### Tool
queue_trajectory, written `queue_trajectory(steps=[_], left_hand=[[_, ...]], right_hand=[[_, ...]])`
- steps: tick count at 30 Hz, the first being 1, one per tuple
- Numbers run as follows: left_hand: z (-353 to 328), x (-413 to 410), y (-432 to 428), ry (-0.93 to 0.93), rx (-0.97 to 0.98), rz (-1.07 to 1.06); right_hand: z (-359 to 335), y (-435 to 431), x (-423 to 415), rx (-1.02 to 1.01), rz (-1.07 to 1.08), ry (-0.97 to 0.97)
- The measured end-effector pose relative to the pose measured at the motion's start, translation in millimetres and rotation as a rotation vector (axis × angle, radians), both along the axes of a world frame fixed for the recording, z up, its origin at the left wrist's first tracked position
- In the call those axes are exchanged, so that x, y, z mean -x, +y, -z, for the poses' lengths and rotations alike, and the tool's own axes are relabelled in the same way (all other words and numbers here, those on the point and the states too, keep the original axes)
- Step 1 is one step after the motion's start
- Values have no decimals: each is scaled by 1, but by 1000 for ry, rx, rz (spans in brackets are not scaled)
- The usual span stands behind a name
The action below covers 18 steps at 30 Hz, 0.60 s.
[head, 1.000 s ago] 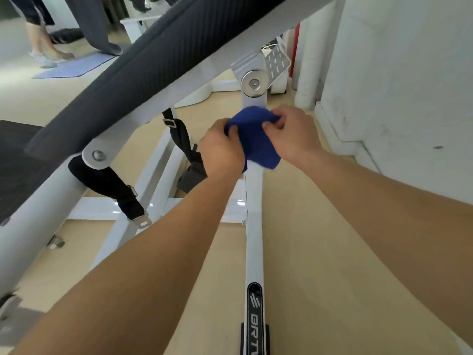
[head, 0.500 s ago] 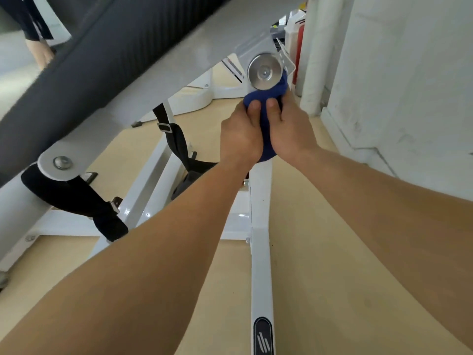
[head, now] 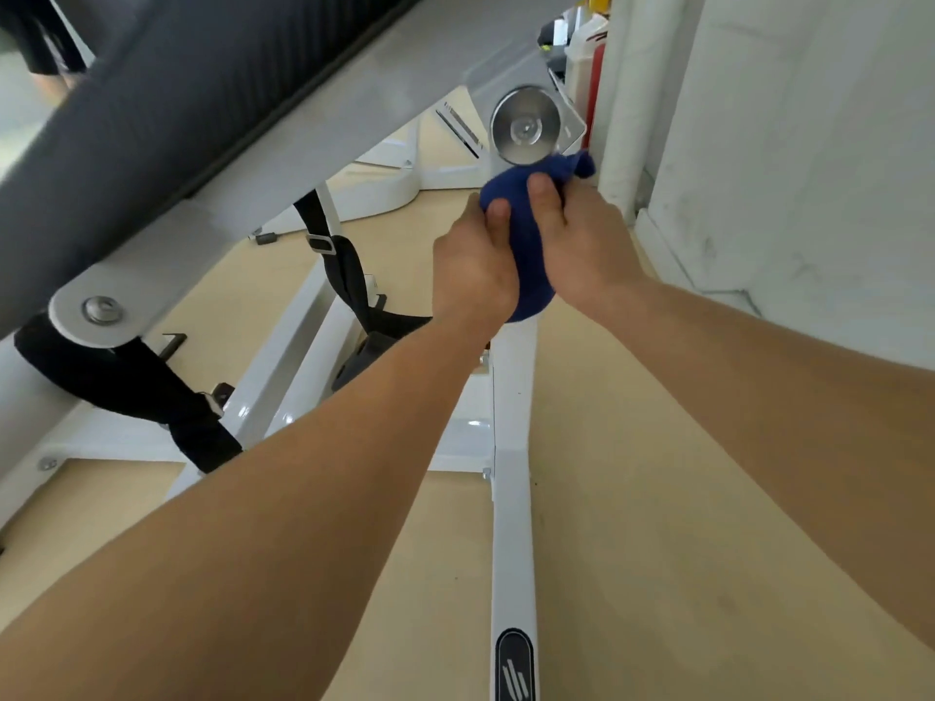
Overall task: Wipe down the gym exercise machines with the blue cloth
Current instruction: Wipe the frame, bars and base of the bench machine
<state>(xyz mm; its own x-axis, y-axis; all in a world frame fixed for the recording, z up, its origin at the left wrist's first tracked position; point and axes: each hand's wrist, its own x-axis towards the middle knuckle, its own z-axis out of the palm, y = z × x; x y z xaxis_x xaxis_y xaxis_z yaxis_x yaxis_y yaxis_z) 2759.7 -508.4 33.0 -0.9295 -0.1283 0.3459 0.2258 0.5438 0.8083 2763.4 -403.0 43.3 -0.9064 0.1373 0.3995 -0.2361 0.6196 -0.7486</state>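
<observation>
Nearest, a black logo badge (head: 515, 665) is seen on the white frame bar (head: 512, 523), which runs away over the beige floor (head: 647, 498). Further along, the bar is wrapped by the blue cloth (head: 528, 268). The cloth is gripped from both sides: the left hand (head: 470, 280) is curled round its left side and the right hand (head: 587, 240) round its right side, each with the thumb pressed on top. To the left, a black strap (head: 354, 280) hangs under the dark padded bench (head: 177, 93). Just above the cloth, a round metal cap (head: 525, 126) is fixed. Behind it, a red bottle (head: 597, 88) is partly seen beside the white wall (head: 809, 169).
</observation>
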Motion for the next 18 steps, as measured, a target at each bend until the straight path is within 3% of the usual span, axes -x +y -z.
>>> queue_trajectory(steps=[8,18], left_hand=[[33,9,4,104,-66,19],[147,14,-5,25,56,98]], right_hand=[[40,-9,14,90,100,143],[153,-11,8,104,80,-9]])
